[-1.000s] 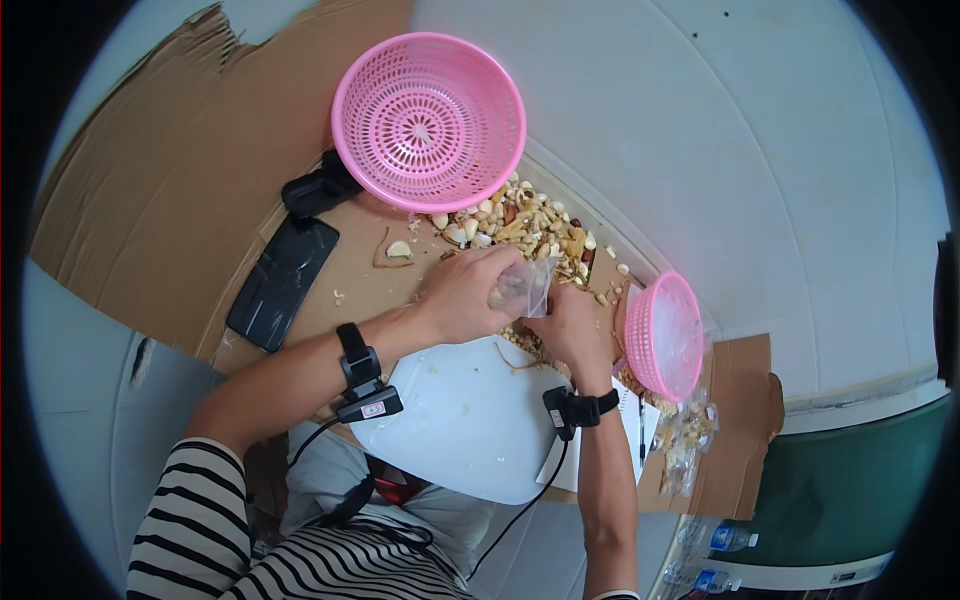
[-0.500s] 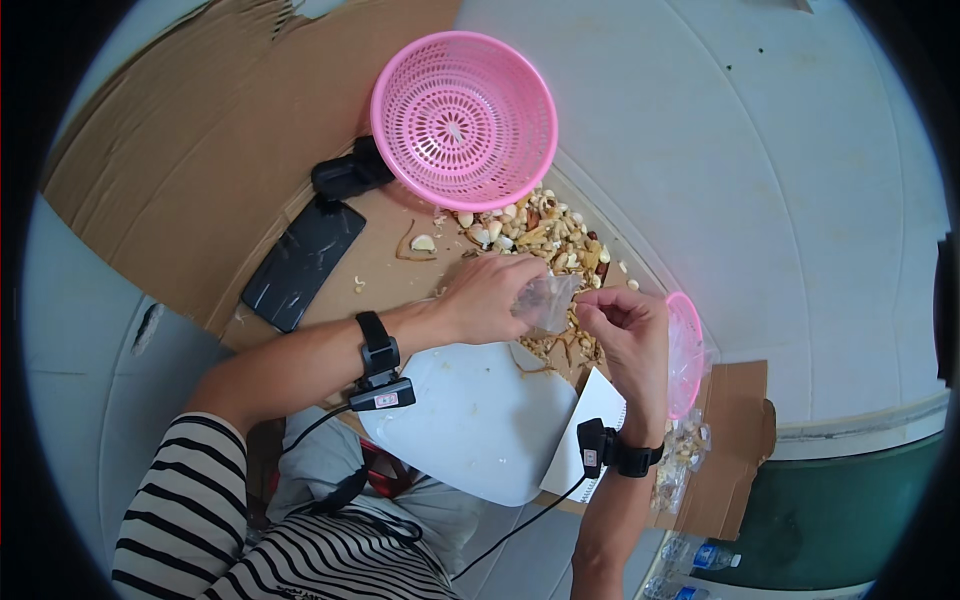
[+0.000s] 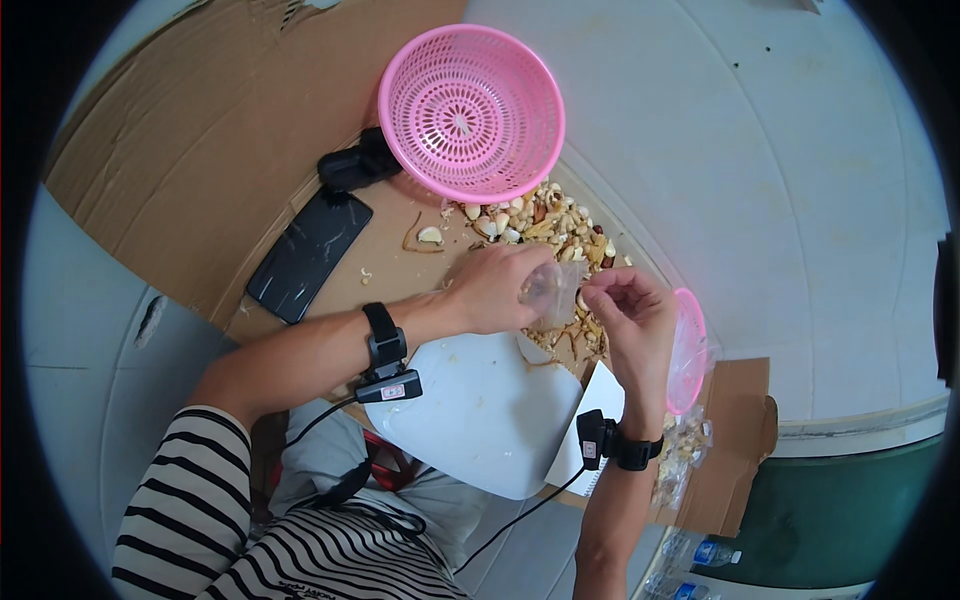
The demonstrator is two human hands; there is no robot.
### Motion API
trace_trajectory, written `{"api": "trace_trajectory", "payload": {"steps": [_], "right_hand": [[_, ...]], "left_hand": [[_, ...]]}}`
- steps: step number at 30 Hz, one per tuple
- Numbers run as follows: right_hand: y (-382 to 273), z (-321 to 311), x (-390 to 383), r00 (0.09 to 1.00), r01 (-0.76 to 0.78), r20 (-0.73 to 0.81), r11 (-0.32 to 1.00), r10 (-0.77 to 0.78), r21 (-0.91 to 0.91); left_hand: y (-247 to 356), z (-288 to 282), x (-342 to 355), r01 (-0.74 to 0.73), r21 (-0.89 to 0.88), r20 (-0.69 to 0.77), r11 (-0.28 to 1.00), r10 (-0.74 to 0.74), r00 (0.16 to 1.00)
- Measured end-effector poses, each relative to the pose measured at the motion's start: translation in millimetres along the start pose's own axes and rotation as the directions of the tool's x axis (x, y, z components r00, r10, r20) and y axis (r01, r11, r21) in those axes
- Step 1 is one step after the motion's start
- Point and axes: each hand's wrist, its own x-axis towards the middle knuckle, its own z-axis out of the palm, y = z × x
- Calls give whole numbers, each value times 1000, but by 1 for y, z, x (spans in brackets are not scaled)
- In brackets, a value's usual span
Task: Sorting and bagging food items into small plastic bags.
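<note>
The left hand point(image 3: 500, 290) grips a small clear bag point(image 3: 558, 297) near a heap of dried pieces point(image 3: 565, 222); the right hand point(image 3: 640, 318), thumb and forefinger drawn together (pinching anything? cannot tell), is just beside the bag.

Cardboard sheeting point(image 3: 220, 140) and heaped food pieces point(image 3: 565, 225) suggest a makeshift workspace.

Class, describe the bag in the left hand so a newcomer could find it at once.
Find the big pink basket at the top, then the heap of food at its lower right. At the heap's lower left, the left hand holds the bag. Unlike the clear bags lying at the right, this one is held.
</note>
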Motion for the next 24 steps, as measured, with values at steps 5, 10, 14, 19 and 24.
{"api": "trace_trajectory", "payload": {"steps": [5,10,14,19,24], "right_hand": [[25,1,-1,996,-43,56,917,71,-397],[46,27,-10,970,-47,178,841,168,-539],[57,37,-3,958,-55,205,829,201,-556],[62,36,2,958,16,246,824,150,-566],[55,43,4,963,15,232,839,133,-543]], "left_hand": [[-6,-5,6,147,-145,-140,978,-167,976],[-4,-3,3,152,-107,-111,982,-164,980],[-3,-5,2,141,-100,-74,985,-149,986],[-3,1,3,95,-100,-74,990,-103,992],[-2,-4,2,110,-63,-59,992,-114,992]]}}
